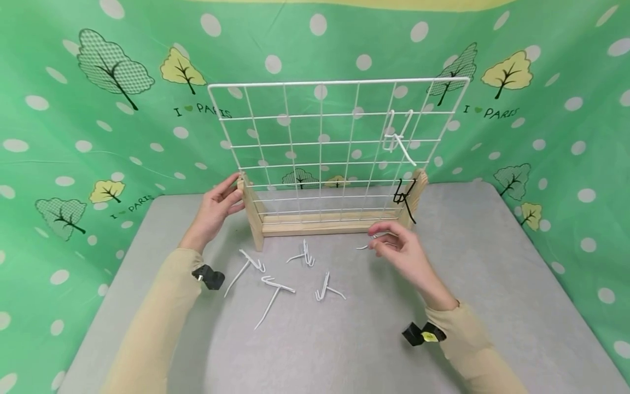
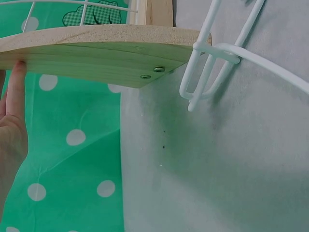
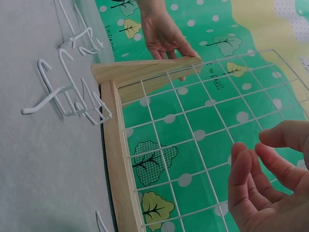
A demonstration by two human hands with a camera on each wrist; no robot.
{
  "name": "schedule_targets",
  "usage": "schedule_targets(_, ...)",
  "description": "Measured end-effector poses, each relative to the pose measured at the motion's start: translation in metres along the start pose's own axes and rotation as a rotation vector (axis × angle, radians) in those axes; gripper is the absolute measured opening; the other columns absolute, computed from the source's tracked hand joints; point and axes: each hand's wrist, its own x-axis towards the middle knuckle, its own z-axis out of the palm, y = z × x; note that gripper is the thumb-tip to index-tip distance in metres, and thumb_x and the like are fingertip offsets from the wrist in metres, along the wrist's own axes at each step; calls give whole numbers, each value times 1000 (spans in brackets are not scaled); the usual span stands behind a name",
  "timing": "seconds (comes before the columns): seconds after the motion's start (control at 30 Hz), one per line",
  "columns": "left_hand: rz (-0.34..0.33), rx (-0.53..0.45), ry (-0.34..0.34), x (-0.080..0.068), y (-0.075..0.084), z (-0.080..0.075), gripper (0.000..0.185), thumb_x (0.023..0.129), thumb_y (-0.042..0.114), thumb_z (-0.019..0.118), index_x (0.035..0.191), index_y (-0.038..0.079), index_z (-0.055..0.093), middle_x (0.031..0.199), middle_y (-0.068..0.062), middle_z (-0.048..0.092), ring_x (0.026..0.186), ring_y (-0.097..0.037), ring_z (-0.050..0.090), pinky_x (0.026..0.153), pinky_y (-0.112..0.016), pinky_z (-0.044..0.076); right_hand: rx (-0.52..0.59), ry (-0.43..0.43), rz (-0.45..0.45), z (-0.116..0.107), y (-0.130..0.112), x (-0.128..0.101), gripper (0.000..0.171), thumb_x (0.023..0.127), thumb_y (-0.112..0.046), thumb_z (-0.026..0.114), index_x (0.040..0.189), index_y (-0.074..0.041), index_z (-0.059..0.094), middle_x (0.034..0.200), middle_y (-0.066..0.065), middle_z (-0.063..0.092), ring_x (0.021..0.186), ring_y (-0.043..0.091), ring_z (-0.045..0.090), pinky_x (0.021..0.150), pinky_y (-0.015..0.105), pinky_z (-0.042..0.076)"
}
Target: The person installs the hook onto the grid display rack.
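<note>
Left hand (image 1: 215, 208) fingers straight, touching the wooden end post (image 1: 250, 210) of the white wire grid rack (image 1: 334, 148) standing on the grey tabletop (image 1: 344, 339). Right hand (image 1: 401, 253) loose, empty – head view shows a white wire hook (image 1: 366, 244) just beside its fingertips, right wrist view doesn't.

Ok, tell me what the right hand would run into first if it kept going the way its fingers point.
Probably the loose white hook lying just beyond the right hand, whose fingertips sit almost on it. Past that stands the wooden base of the wire grid. Depth is uncertain.
</note>
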Motion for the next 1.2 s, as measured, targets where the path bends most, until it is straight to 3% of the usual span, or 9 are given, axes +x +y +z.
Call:
schedule_targets(0.23,2,11,-3,-1,1,0,52,100,12,54,148,3,36,147,-32,30,109,-8,57,86,-25,54,-57,-54,109,0,7,4,27,87,11,60,113,12,55,114,27,55,88,12,62,72,21,53)
schedule_targets(0.43,7,10,-1,1,-1,2,52,100,12,55,148,4,38,147,-31,31,108,-9,58,86,-26,54,-148,-43,73,-6,20,6,26,86,12,61,112,12,57,111,28,57,97,35,59,80,21,52)
schedule_targets(0.53,15,11,2,1,-1,3,51,99,12,55,147,4,40,146,-31,32,107,-9,59,85,-26,55,-196,-22,77,-11,28,6,25,86,12,61,111,12,58,109,27,58,100,39,57,81,23,51)
schedule_targets(0.73,48,-2,20,0,-1,1,46,98,7,56,143,6,47,143,-32,36,107,-9,60,83,-27,56,-262,-10,119,-23,40,2,27,85,11,62,112,12,58,109,28,59,103,41,56,82,29,51)
schedule_targets(0.93,55,0,18,-1,0,0,44,98,7,57,142,10,50,143,-26,41,113,-10,57,83,-28,56,-295,-11,149,-31,52,-1,28,85,12,61,113,12,57,109,28,60,103,40,57,83,25,50)
schedule_targets(1.2,55,-5,14,0,-1,1,44,98,6,55,142,10,50,144,-30,37,110,-10,58,83,-27,56,-301,-13,188,-35,61,0,29,86,9,63,113,13,56,106,27,60,99,37,57,80,24,49)
